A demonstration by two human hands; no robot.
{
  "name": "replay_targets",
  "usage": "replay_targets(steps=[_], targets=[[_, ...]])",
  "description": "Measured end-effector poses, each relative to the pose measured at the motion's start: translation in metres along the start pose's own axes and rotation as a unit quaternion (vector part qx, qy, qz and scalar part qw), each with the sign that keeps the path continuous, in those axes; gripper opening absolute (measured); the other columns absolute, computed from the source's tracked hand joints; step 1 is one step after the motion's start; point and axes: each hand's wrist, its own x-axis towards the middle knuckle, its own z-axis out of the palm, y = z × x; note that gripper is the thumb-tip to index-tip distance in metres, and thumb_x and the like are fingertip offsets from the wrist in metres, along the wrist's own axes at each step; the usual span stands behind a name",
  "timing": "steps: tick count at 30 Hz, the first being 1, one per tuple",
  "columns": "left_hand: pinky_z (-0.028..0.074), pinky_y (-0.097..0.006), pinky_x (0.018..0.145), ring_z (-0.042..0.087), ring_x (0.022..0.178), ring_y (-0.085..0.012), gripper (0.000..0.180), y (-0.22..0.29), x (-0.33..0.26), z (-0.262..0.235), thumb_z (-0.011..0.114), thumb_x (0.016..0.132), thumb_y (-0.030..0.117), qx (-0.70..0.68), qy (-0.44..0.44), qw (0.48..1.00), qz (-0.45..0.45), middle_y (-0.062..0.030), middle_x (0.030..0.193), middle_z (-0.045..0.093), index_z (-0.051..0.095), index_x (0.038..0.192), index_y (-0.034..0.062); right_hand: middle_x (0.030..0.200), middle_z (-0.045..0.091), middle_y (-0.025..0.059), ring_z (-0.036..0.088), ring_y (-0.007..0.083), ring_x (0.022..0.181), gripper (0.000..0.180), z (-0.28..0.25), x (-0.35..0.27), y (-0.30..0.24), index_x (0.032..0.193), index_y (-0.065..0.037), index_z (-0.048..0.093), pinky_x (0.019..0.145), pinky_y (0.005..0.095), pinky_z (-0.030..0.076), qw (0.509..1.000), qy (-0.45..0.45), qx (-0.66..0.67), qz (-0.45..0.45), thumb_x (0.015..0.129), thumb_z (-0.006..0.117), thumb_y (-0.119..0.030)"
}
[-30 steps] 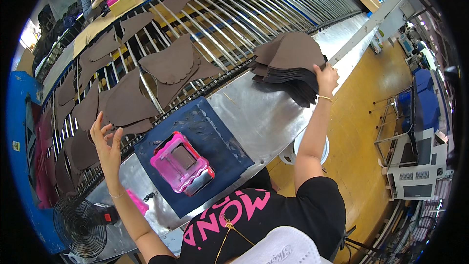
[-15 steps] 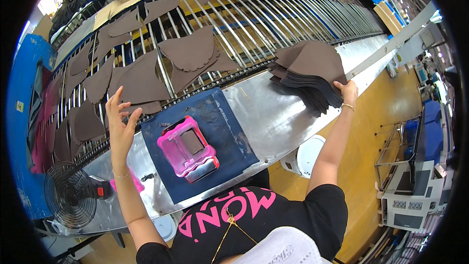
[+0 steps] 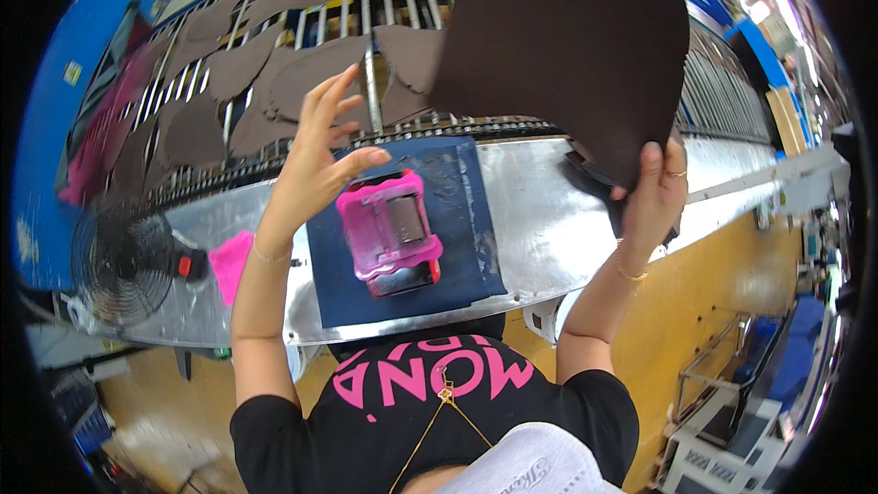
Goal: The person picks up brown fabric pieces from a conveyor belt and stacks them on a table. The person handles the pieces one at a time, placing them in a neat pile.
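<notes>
My right hand grips a broad dark brown cut piece of leather-like sheet by its lower corner. The piece is raised over the rod rack and hides much of it. Behind my right hand, dark edges of a stack of sheets show on the metal table. My left hand is open and holds nothing, its fingers spread above the far edge of a dark blue mat. Just right of that hand, a pink tray sits on the mat, with a small brown piece inside.
Beyond the metal table runs a rack of metal rods carrying several brown cut pieces. At left stand a black fan, a pink cloth-like thing and a blue machine housing. A metal bar reaches in from the right.
My right hand has raised a brown piece up over the rack from the stack on the table. The left hand, still open, now appears further right, nearer the pink tray. The whole view has shifted.
</notes>
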Motion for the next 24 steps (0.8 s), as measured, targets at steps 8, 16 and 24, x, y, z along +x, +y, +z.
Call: replay_targets(steps=[8, 16, 24], targets=[[0.048, -0.021, 0.047, 0.064, 0.054, -0.0141, 0.018, 0.022, -0.053, -0.134, 0.062, 0.091, 0.011, -0.028, 0.108, 0.976, -0.186, -0.0070, 0.065, 0.063, 0.062, 0.100, -0.0034, 0.068, 0.057, 0.0131, 0.055, 0.0257, 0.060, 0.020, 0.120, -0.067, -0.001, 0.074, 0.000, 0.057, 0.055, 0.0316, 0.044, 0.931, -0.327, 0.100, -0.131, 0.079, 0.073, -0.011], [0.044, -0.018, 0.051, 0.060, 0.056, -0.0072, 0.011, 0.041, -0.103, -0.158, 0.065, 0.086, 0.003, 0.074, 0.137, 0.962, -0.226, -0.0018, 0.069, 0.063, 0.064, 0.097, -0.0010, 0.059, 0.056, 0.0046, 0.053, 0.0208, 0.060, 0.009, 0.139, -0.085, 0.005, 0.080, -0.008, 0.067, 0.078, 0.0333, 0.040, 0.879, -0.379, 0.074, -0.281, 0.073, 0.074, -0.008], [0.047, -0.021, 0.050, 0.062, 0.057, -0.0106, 0.010, 0.014, -0.098, -0.095, 0.061, 0.086, -0.004, 0.022, -0.031, 0.963, -0.267, -0.0051, 0.073, 0.061, 0.062, 0.095, -0.0053, 0.069, 0.067, 0.0012, 0.060, 0.0155, 0.062, 0.019, 0.072, -0.066, 0.049, 0.085, -0.013, 0.070, 0.082, 0.0334, 0.037, 0.874, -0.381, -0.079, -0.290, 0.073, 0.068, 0.001]])
